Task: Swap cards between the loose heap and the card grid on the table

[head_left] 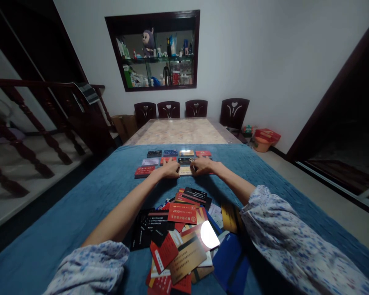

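Note:
Several small stacks of bank-style cards stand in rows on the blue cloth. My left hand (171,169), fingers bent together, is at the left edge of a cream card stack (185,171) in the front row. At its right edge is my right hand (203,165), also with curled fingers. A black card stack (185,161) lies just behind the cream one. Under and behind my left hand shows a red card stack (167,160). A taller red stack (144,171) sits at the front left. Whatever lies under my right palm is mostly hidden.
Nearer me spreads a loose, overlapping card pile (181,233) in red, black, gold and blue. The blue cloth (89,205) covers the near part of the long table; its marble-like top (178,131) shows beyond. Dark chairs (168,110) stand at the far end.

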A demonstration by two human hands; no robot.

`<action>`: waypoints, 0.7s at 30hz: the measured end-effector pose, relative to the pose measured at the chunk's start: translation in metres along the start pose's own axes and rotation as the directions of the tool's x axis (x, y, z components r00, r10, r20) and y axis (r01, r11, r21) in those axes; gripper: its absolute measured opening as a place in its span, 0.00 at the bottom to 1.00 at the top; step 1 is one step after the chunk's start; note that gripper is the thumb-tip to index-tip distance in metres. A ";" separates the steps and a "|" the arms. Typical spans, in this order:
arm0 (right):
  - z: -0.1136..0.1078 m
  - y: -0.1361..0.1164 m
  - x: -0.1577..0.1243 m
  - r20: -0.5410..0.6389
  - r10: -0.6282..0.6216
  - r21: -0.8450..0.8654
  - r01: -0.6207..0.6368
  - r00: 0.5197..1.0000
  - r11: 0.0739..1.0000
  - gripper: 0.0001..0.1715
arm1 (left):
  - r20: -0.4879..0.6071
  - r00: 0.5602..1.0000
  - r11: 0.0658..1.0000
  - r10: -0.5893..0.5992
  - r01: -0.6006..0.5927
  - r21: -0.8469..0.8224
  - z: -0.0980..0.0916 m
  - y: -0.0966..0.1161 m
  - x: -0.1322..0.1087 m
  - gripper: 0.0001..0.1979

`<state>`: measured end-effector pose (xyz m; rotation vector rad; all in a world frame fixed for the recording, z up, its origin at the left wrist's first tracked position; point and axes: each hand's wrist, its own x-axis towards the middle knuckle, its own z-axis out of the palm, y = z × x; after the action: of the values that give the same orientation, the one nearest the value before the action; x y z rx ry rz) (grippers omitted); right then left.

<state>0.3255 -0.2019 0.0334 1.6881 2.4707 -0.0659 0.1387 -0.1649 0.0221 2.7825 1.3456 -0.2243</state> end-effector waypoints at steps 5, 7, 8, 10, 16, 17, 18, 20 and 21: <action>-0.005 -0.004 0.001 0.035 0.019 -0.003 -0.019 0.999 1.000 0.19 | 0.003 1.000 1.000 0.002 -0.002 0.001 -0.003 0.003 -0.001 0.10; -0.006 -0.005 0.000 0.043 0.024 -0.002 -0.024 0.999 1.000 0.20 | 0.008 1.000 1.000 -0.003 0.003 0.008 -0.004 0.004 -0.002 0.11; -0.007 -0.005 0.000 0.046 0.027 -0.003 -0.027 0.999 1.000 0.20 | 0.009 1.000 1.000 -0.005 0.005 0.016 -0.004 0.005 -0.002 0.11; -0.007 -0.006 0.000 0.044 0.034 -0.007 -0.034 0.998 0.999 0.21 | 0.005 1.000 0.999 -0.001 0.001 0.039 -0.003 0.005 -0.002 0.11; -0.007 -0.009 -0.003 0.020 0.042 -0.032 -0.042 0.999 0.999 0.21 | -0.056 0.998 0.997 0.034 -0.030 0.066 -0.003 0.002 -0.007 0.16; -0.007 -0.009 -0.003 0.014 0.042 -0.036 -0.042 0.999 0.998 0.21 | -0.072 0.997 0.998 0.034 -0.030 0.063 -0.003 0.002 -0.009 0.17; -0.007 -0.008 -0.004 0.007 0.042 -0.039 -0.042 0.999 0.998 0.22 | -0.091 0.995 0.998 0.036 -0.031 0.059 -0.004 0.002 -0.011 0.19; -0.007 -0.005 -0.004 -0.012 0.033 -0.047 -0.034 0.999 0.998 0.23 | -0.137 0.989 0.998 0.046 -0.040 0.046 -0.006 0.002 -0.016 0.20; -0.007 -0.003 -0.004 -0.023 0.021 -0.053 -0.022 1.000 0.998 0.24 | -0.164 0.985 0.998 0.053 -0.048 0.035 -0.006 0.003 -0.019 0.20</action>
<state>0.3238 -0.2056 0.0412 1.7025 2.4468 0.0208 0.1300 -0.1802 0.0309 2.9140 1.3115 -0.0123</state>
